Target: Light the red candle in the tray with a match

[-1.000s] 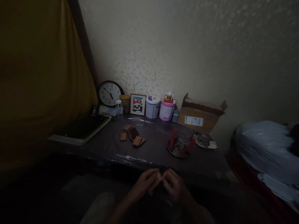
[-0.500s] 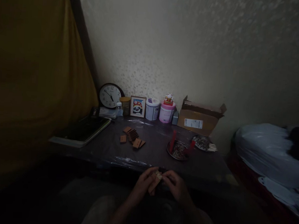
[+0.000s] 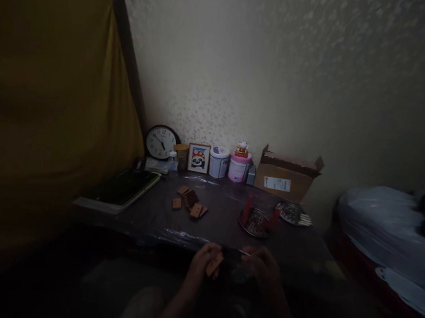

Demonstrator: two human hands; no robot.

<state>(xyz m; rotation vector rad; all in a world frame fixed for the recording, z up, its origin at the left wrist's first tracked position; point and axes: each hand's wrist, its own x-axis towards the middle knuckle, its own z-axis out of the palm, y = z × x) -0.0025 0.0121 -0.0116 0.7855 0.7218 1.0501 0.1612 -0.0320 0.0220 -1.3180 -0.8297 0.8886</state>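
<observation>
A yellow curtain (image 3: 38, 119) fills the left side of the frame, and beside its lower edge a dark notebook (image 3: 120, 191) lies on the left end of a dark table (image 3: 224, 200) covered with clear film. Along the wall at the back stand a round clock (image 3: 160, 142), a small jar (image 3: 181, 155) and a framed panda picture (image 3: 198, 158). In front of these, a loose cluster of brown tiles (image 3: 191, 203) lies on the tabletop. At the lower middle, just below the table's near edge, the left hand (image 3: 202, 263) is curled narrowly around a brown piece (image 3: 214, 264), held tilted between thumb and fingers. Farther back stand a white tin (image 3: 218, 162) and a pink tin (image 3: 239, 168). The right hand (image 3: 265, 270), near the left one but apart from it, pinches a thin pale stick (image 3: 244, 252) at its fingertips. Just beyond it sits a round dish (image 3: 254, 223) with red sticks (image 3: 247, 210). A cardboard box (image 3: 286, 178) is at the back right, with a second dish (image 3: 291, 213) in front of it. A white bag (image 3: 384, 227) lies at the far right.
</observation>
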